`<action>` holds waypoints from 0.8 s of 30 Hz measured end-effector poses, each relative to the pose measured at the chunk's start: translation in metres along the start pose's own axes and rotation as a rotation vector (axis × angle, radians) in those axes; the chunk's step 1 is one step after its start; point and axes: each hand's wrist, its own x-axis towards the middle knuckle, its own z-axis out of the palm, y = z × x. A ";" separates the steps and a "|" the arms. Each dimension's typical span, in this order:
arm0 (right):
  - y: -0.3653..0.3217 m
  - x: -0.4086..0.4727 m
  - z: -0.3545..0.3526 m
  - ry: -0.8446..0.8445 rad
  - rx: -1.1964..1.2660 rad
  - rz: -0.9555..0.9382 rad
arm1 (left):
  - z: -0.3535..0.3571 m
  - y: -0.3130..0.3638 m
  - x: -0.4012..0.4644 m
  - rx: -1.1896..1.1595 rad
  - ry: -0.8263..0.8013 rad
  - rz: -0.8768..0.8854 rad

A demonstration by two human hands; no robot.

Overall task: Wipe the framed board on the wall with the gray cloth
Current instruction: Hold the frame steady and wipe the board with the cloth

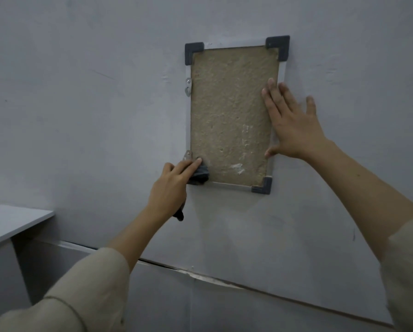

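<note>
A framed board (227, 111) hangs on the grey wall, with a rough tan surface, a thin silver frame and dark plastic corner caps. My left hand (170, 185) presses a dark gray cloth (200, 174) onto the board's lower left corner; that corner cap is hidden under the cloth. A tail of the cloth hangs below my palm. My right hand (294, 123) lies flat with fingers spread on the board's right edge, partly on the frame and wall, holding nothing.
A grey table top (11, 224) juts out at the lower left, below the board's level. A cracked seam (200, 276) runs across the wall under the board. Two small metal brackets (188, 86) sit on the frame's left side.
</note>
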 end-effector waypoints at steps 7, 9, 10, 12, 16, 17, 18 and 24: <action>-0.010 -0.006 0.005 -0.023 -0.003 0.043 | -0.018 -0.012 0.015 -0.037 -0.031 0.036; -0.013 -0.014 0.012 -0.030 -0.010 0.051 | -0.027 -0.013 0.030 -0.061 0.054 0.005; -0.016 -0.018 0.017 -0.032 -0.019 0.055 | -0.029 -0.013 0.035 -0.043 0.067 0.002; -0.020 -0.027 0.027 -0.036 -0.032 0.058 | -0.026 -0.013 0.034 -0.005 0.052 0.023; -0.024 -0.036 0.034 -0.019 0.012 0.066 | -0.007 -0.005 0.002 0.010 -0.008 0.029; -0.024 -0.035 0.033 -0.020 0.017 0.067 | -0.003 -0.002 -0.005 0.011 -0.033 0.026; -0.024 -0.035 0.033 -0.024 0.022 0.069 | -0.001 -0.001 -0.008 0.009 -0.054 0.023; -0.023 -0.035 0.035 -0.030 0.033 0.075 | -0.023 -0.007 0.028 -0.119 0.077 -0.040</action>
